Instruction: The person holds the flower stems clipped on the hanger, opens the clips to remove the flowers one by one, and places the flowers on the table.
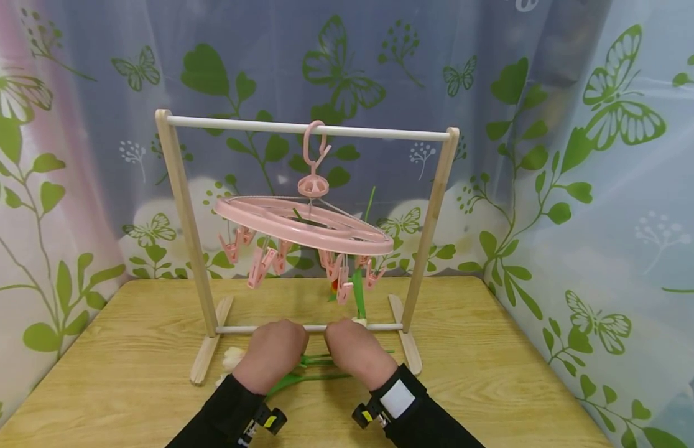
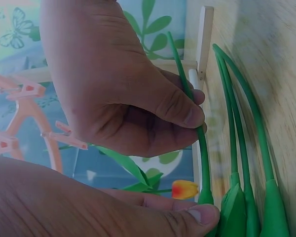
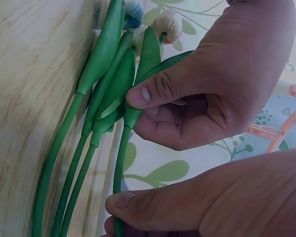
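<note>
Side by side near the stand's lower bar, my left hand and right hand both hold one artificial tulip. Thumb and fingers of the left pinch the base of its leaves, as the right wrist view shows. Further down the bare green stem, the right hand pinches too. Several more tulips lie on the table just under the held one, their stems parallel to it. White flower heads show left of the left hand, and a blue one is partly hidden behind leaves.
Above the hands, a pink clip hanger hangs tilted from the white top rod of a wooden stand. Clothespins dangle from it. Beneath it hang a red-and-yellow tulip and one with a white head. Patterned curtains surround the table.
</note>
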Motion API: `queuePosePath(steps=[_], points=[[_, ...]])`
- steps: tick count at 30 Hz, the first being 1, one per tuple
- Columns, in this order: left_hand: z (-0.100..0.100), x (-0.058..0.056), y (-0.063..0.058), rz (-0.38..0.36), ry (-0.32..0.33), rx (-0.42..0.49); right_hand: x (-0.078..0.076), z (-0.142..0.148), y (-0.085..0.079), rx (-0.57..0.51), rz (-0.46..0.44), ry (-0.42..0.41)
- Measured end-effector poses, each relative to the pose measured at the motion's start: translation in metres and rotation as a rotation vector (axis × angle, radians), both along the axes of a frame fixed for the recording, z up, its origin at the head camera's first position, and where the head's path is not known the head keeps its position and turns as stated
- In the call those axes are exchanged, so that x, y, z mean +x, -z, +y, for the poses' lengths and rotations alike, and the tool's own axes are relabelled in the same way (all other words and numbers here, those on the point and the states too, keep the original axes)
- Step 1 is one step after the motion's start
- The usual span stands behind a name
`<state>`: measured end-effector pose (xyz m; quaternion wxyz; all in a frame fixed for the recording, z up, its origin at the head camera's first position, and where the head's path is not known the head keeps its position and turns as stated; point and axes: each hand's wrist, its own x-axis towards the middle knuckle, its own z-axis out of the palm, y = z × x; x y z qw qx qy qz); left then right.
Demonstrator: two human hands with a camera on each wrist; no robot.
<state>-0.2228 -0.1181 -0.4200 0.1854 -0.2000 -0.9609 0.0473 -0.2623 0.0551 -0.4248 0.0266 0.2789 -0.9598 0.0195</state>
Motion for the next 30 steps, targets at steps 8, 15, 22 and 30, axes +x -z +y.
queuePosePath(steps=[8, 15, 22, 30], points=[[0.003, -0.003, 0.003, -0.044, -0.053, -0.053, -0.001, -0.001, 0.003, -0.009, 0.007, -0.012], [0.009, -0.007, 0.004, -0.197, -0.125, 0.004, 0.000, -0.002, 0.004, 0.013, -0.004, 0.006], [0.008, -0.009, 0.009, -0.184, -0.115, 0.019, 0.001, -0.001, 0.006, -0.003, -0.008, -0.019], [0.011, -0.009, 0.011, -0.238, -0.134, 0.040, -0.001, 0.000, 0.013, -0.002, 0.013, -0.042]])
